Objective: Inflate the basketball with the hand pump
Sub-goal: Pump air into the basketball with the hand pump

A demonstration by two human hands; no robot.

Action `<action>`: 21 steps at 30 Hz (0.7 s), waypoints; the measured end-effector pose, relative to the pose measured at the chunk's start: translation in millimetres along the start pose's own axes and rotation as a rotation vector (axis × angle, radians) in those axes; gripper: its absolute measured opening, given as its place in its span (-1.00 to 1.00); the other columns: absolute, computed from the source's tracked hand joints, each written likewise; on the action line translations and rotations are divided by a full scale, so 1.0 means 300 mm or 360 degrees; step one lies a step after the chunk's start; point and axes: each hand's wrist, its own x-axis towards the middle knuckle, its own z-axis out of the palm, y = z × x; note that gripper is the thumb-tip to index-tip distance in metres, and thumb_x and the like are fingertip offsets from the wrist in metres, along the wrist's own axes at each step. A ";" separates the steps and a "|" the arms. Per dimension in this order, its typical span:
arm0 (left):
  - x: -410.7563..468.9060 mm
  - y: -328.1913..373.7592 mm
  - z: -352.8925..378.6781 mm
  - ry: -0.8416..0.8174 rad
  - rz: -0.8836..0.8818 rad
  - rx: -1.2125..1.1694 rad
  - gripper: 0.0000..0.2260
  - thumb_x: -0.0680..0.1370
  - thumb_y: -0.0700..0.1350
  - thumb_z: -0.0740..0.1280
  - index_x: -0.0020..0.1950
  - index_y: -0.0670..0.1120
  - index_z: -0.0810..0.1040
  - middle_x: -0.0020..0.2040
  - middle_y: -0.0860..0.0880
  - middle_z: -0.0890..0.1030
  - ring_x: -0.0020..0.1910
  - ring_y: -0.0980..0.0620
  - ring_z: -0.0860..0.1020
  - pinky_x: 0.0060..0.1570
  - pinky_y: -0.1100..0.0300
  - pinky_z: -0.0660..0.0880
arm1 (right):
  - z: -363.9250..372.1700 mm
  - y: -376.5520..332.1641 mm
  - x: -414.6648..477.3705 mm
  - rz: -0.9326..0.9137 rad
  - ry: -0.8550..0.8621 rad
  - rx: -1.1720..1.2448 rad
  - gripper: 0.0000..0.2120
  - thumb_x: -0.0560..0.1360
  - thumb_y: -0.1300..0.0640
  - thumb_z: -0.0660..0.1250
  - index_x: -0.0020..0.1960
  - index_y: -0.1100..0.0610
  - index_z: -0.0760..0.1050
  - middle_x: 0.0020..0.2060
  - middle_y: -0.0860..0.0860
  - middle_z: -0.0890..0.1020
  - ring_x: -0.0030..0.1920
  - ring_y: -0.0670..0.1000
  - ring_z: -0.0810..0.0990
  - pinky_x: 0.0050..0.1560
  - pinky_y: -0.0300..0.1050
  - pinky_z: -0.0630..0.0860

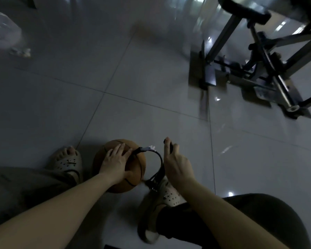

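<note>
Your left hand lies flat, fingers straight, on the ball; your right hand grips the pump handle.

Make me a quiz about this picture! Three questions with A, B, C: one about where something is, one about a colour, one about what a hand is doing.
1. Where is the basketball?
A. On a table
B. On the floor
C. In a lap

2. What colour is the pump's hose?
A. Black
B. Red
C. Yellow

3. What is the left hand doing?
A. Waving in the air
B. Holding a cup
C. Lying on the ball

Answers:
1 B: the ball sits on the tiles between the left sandal and the right sandal.
2 A: the hose curving to the ball's top is black.
3 C: its spread fingers rest on the ball, while the right hand grips the pump handle.
</note>
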 end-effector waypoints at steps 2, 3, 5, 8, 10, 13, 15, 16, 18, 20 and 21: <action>-0.009 0.000 -0.004 -0.0029 0.0007 0.0043 -0.15 0.52 0.28 0.33 0.65 0.09 -0.07 0.66 -0.11 -0.12 0.63 -0.13 -0.12 0.56 -0.09 -0.08 | -0.125 0.037 0.021 0.0055 0.0108 -0.0007 -0.28 0.60 0.20 0.23 0.60 0.22 -0.12 0.24 0.22 0.37 -0.27 0.09 0.57 -0.34 -0.11 0.51; -0.014 -0.001 -0.004 -0.0020 0.0020 0.0042 -0.15 0.52 0.29 0.33 0.66 0.08 -0.05 0.66 -0.12 -0.10 0.63 -0.13 -0.11 0.56 -0.09 -0.07 | -0.185 0.057 0.026 0.0077 0.0163 -0.0025 -0.27 0.58 0.19 0.27 0.59 0.22 -0.09 0.21 0.21 0.39 -0.30 0.07 0.55 -0.37 -0.11 0.49; -0.022 -0.006 0.001 0.0033 0.0024 0.0011 -0.14 0.50 0.29 0.35 0.66 0.07 -0.03 0.66 -0.13 -0.07 0.62 -0.13 -0.08 0.55 -0.08 -0.06 | -0.270 0.083 0.022 0.0107 0.0240 -0.0072 -0.26 0.56 0.17 0.31 0.58 0.23 -0.04 0.16 0.21 0.42 -0.35 0.04 0.51 -0.41 -0.13 0.43; -0.029 -0.017 0.012 0.0048 0.0011 0.0008 -0.13 0.50 0.29 0.35 0.66 0.07 -0.03 0.66 -0.13 -0.06 0.62 -0.13 -0.08 0.55 -0.08 -0.06 | -0.267 0.045 -0.021 0.0141 0.0234 -0.0042 -0.27 0.56 0.18 0.29 0.58 0.21 -0.04 0.14 0.20 0.43 -0.39 0.02 0.47 -0.45 -0.15 0.40; -0.023 -0.016 0.017 0.0022 -0.0001 0.0042 -0.14 0.51 0.29 0.33 0.66 0.08 -0.06 0.66 -0.11 -0.11 0.63 -0.12 -0.12 0.55 -0.09 -0.08 | -0.179 -0.005 -0.058 0.0154 0.0241 -0.0008 -0.29 0.56 0.19 0.26 0.59 0.20 -0.03 0.10 0.19 0.44 -0.42 0.01 0.42 -0.48 -0.16 0.34; -0.014 -0.014 0.012 -0.0042 -0.0030 0.0055 -0.14 0.52 0.29 0.31 0.65 0.12 -0.11 0.65 -0.08 -0.16 0.62 -0.10 -0.17 0.55 -0.08 -0.11 | -0.058 -0.066 -0.085 0.0138 0.0217 0.0084 -0.34 0.57 0.21 0.23 0.59 0.22 0.03 0.06 0.19 0.47 -0.40 0.03 0.46 -0.48 -0.16 0.35; -0.020 -0.017 0.023 0.0020 -0.0027 0.0030 -0.15 0.52 0.29 0.32 0.65 0.13 -0.10 0.66 -0.08 -0.15 0.62 -0.10 -0.16 0.56 -0.07 -0.12 | 0.013 -0.096 -0.092 0.0114 0.0184 0.0115 -0.35 0.54 0.23 0.28 0.57 0.24 0.11 0.01 0.20 0.49 -0.43 0.03 0.47 -0.51 -0.18 0.33; -0.023 -0.017 0.027 0.0055 -0.0021 0.0016 -0.15 0.52 0.29 0.32 0.65 0.13 -0.09 0.66 -0.07 -0.14 0.62 -0.09 -0.15 0.56 -0.06 -0.12 | 0.047 -0.107 -0.092 0.0096 0.0170 0.0093 -0.35 0.53 0.23 0.30 0.56 0.27 0.15 -0.02 0.20 0.50 -0.45 0.02 0.45 -0.51 -0.19 0.30; -0.024 -0.018 0.030 0.0094 -0.0006 -0.0019 -0.15 0.51 0.29 0.33 0.65 0.13 -0.06 0.66 -0.06 -0.12 0.62 -0.08 -0.14 0.57 -0.05 -0.11 | 0.117 -0.113 -0.090 0.0082 0.0144 0.0058 -0.35 0.52 0.23 0.30 0.55 0.29 0.16 -0.05 0.20 0.50 -0.45 0.01 0.41 -0.51 -0.19 0.29; -0.014 -0.016 0.034 0.0127 0.0003 -0.0047 -0.15 0.50 0.29 0.35 0.65 0.12 -0.03 0.66 -0.07 -0.09 0.63 -0.08 -0.12 0.57 -0.07 -0.10 | 0.171 -0.092 -0.089 0.0144 0.0112 0.0095 -0.32 0.53 0.22 0.29 0.57 0.26 0.11 -0.01 0.20 0.48 -0.39 0.04 0.45 -0.50 -0.14 0.36; -0.008 -0.013 0.036 0.0139 0.0006 -0.0051 -0.15 0.49 0.29 0.36 0.64 0.12 -0.02 0.66 -0.07 -0.08 0.63 -0.08 -0.12 0.57 -0.07 -0.09 | 0.184 -0.079 -0.088 0.0179 0.0093 0.0123 -0.29 0.52 0.21 0.31 0.58 0.24 0.08 0.02 0.20 0.47 -0.35 0.06 0.48 -0.50 -0.12 0.40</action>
